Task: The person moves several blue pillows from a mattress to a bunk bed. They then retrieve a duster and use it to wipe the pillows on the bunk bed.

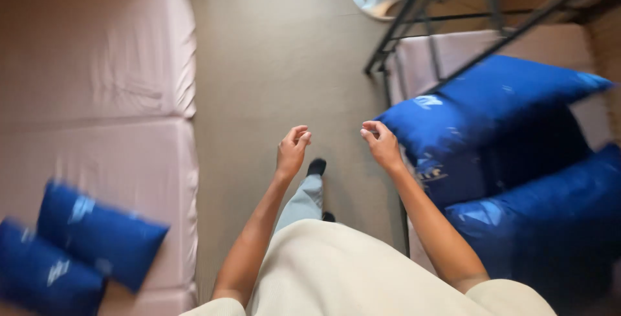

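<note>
Both hands hang empty above the floor point(278, 64), fingers loosely curled: the left hand point(292, 151) and the right hand point(381, 144) grip nothing. Just right of the right hand, a large blue pillow point(491, 102) with pale printed marks lies on a pink mattress point(556, 44); another blue pillow point(543, 219) sits below it. Well left, two small blue cushions point(97, 235) rest on a second pink mattress point(90, 51).
</note>
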